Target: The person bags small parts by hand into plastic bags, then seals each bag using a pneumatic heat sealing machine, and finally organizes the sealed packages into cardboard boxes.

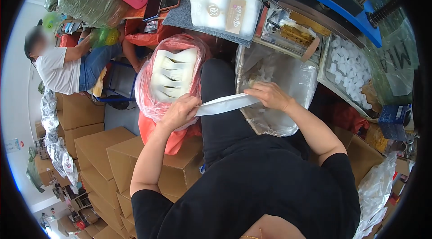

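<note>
A long white strip (226, 105), which looks like folded paper or thin plastic, is stretched above my lap between my two hands. The fingers of my left hand (181, 111) pinch its left end. At the other end, my right hand (269, 95) grips the strip with thumb and fingers, over the near side of a bin lined with clear plastic (297, 88). Close beyond my left hand, a pink plastic bag (146, 83) stands open around stacks of similar white pieces (180, 74).
Stacked white sheets (222, 2) with a brown label lie on a grey mat ahead. At the right are a blue machine frame (330, 0) and a tray of small white pieces (348, 65). Cardboard boxes (101, 149) stand left. A seated person (60, 65) works at far left.
</note>
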A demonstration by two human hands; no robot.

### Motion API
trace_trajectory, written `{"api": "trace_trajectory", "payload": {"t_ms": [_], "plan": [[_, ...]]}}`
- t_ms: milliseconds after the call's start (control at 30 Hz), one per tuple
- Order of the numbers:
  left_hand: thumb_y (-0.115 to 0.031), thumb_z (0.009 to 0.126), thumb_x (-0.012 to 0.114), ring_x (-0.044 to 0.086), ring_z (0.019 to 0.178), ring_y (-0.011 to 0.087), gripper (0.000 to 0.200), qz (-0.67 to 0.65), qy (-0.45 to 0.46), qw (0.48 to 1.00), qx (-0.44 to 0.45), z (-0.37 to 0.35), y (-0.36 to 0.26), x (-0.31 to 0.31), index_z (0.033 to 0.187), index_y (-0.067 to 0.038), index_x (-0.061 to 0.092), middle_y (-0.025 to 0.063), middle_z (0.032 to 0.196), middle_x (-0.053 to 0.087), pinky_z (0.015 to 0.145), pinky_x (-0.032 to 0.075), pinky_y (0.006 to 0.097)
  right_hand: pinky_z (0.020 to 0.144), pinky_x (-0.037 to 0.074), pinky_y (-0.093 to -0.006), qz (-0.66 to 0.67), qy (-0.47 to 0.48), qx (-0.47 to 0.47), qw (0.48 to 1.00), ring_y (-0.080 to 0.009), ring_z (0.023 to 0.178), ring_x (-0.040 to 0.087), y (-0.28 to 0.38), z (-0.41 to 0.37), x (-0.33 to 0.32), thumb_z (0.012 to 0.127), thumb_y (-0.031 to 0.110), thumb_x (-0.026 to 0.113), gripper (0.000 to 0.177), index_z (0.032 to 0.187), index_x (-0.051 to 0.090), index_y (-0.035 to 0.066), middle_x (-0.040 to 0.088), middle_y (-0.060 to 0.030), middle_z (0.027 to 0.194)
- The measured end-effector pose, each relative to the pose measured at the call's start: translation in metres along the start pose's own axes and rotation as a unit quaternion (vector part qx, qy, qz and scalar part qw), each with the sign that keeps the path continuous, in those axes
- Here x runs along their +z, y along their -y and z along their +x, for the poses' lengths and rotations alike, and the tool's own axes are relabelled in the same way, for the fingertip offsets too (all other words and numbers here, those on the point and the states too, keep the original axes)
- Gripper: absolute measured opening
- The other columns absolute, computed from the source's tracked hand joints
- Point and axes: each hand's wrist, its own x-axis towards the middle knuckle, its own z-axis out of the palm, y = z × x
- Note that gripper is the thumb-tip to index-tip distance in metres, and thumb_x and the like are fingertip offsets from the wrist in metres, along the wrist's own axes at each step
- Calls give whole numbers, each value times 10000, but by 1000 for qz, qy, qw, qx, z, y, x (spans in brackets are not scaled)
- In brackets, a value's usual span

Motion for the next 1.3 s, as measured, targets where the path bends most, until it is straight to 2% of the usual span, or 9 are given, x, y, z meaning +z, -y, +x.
{"api": "trace_trajectory", "payload": {"t_ms": [133,367,433,533,700,867,933,1167,1300], "plan": [[0,731,614,578,770,294,194,99,30,995,-11,-12,-1,13,902,-48,535,115,826,564,630,479,376,679,492,-362,-43,-23,-6,999,-243,831,558,-2,-3,13,695,-20,574,449,1128,598,95,553,-46,882],[-6,766,568,582,796,304,165,13,-59,998,12,-21,20,36,920,-38,519,133,885,574,679,486,375,747,456,-363,-23,-65,8,998,-254,823,524,2,-4,21,742,5,594,408,1143,592,77,553,-56,909],[-9,824,492,572,780,246,111,-160,24,971,-174,-23,20,29,932,-28,510,111,870,567,721,470,329,743,449,-361,-3,-73,12,997,-257,810,520,4,-4,19,780,25,595,355,1132,599,70,556,-60,897],[-21,860,439,525,777,167,108,-251,35,947,-199,-20,20,25,949,-21,502,74,851,533,741,437,283,734,441,-346,107,-93,51,989,-260,773,516,4,-2,22,844,88,599,233,1070,641,49,559,-79,862],[-5,854,470,477,789,92,129,-288,50,936,-198,-25,25,22,980,-33,476,17,853,492,730,416,240,709,449,-279,286,-74,269,917,-148,759,566,6,6,27,833,123,645,164,958,698,33,603,-50,800],[18,860,499,467,796,53,158,-316,55,915,-244,-40,33,14,998,-47,458,-13,872,468,706,400,207,628,499,-290,349,4,315,882,-115,705,605,-14,0,11,805,137,681,190,917,663,-15,653,-63,752],[21,870,504,476,795,48,133,-379,12,890,-253,-40,28,15,981,-47,478,-24,873,474,701,397,201,531,513,-271,482,37,402,778,-124,665,610,-14,1,3,821,142,678,155,864,657,-5,649,-75,741],[0,881,493,495,817,53,66,-458,-8,844,-277,-49,22,25,876,-42,544,-25,885,533,736,398,205,454,498,-238,451,70,436,776,-105,564,586,-16,4,-12,835,145,668,148,865,655,1,644,-78,771],[-37,901,492,521,853,77,152,-446,24,852,-272,-46,20,17,1030,-35,573,-3,903,562,785,413,218,462,464,-225,472,32,412,779,-99,564,583,-25,-7,-1,851,120,643,164,935,662,-19,650,-63,756]]}}
